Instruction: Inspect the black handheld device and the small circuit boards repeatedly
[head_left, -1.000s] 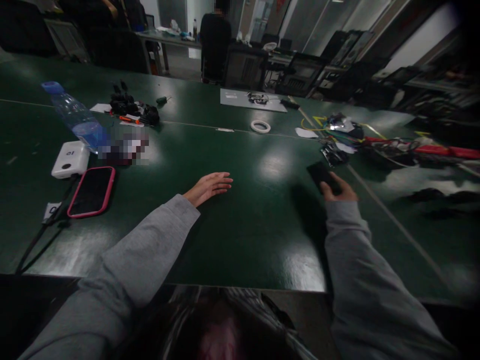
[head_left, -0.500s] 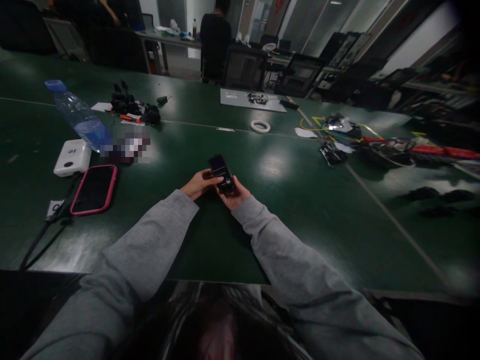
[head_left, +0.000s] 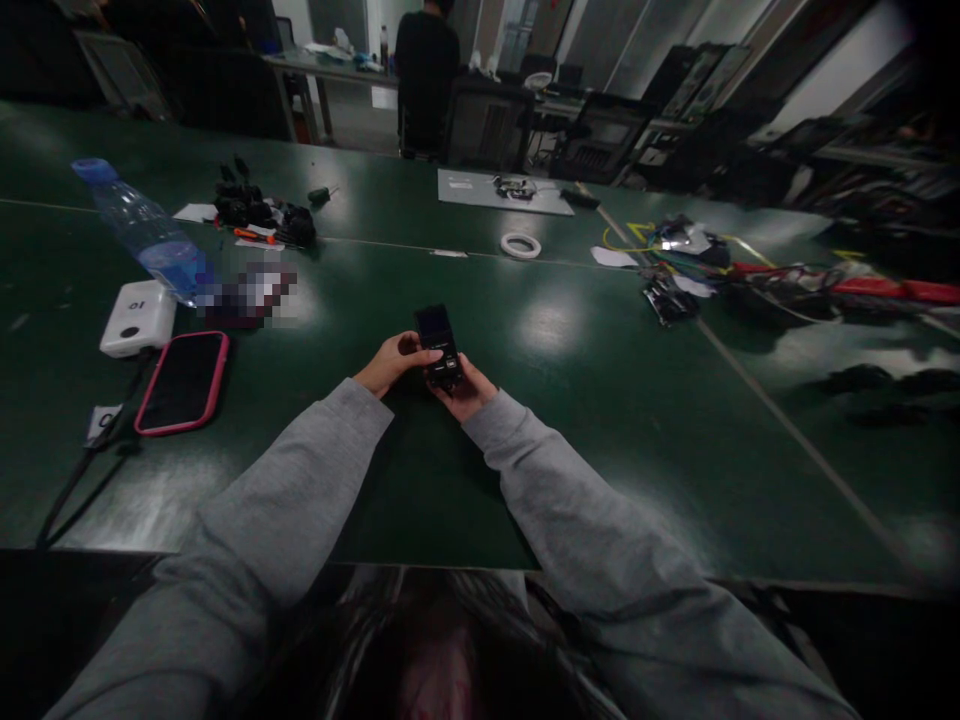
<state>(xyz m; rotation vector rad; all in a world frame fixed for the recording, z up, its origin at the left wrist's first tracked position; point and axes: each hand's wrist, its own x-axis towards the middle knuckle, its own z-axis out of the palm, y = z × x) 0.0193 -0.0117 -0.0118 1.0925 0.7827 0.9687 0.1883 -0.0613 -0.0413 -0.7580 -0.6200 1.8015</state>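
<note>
Between my two hands is a black smartphone (head_left: 435, 325), tilted, its dark screen facing up with small light text and icons. My left hand (head_left: 388, 364) closes on its left side, the thumb lying across the lower part of the screen. My right hand (head_left: 471, 390) grips the lower right side and bottom, fingers partly hidden beneath. Both hands are above the green table (head_left: 420, 470). Off to the left lies a second phone in a pink case (head_left: 184, 382), touched by neither hand.
At the left stand a white power bank (head_left: 139, 318) with a black cable and a plastic water bottle (head_left: 161, 245). Farther back are black parts (head_left: 259, 212), a tape roll (head_left: 520, 246) and a grey board (head_left: 480, 192). Tangled wires (head_left: 697, 250) lie right. A person sits beyond.
The held phone is turned slightly more upright, and the left thumb has shifted a little on its screen. The whole view has moved slightly; both hands keep their hold.
</note>
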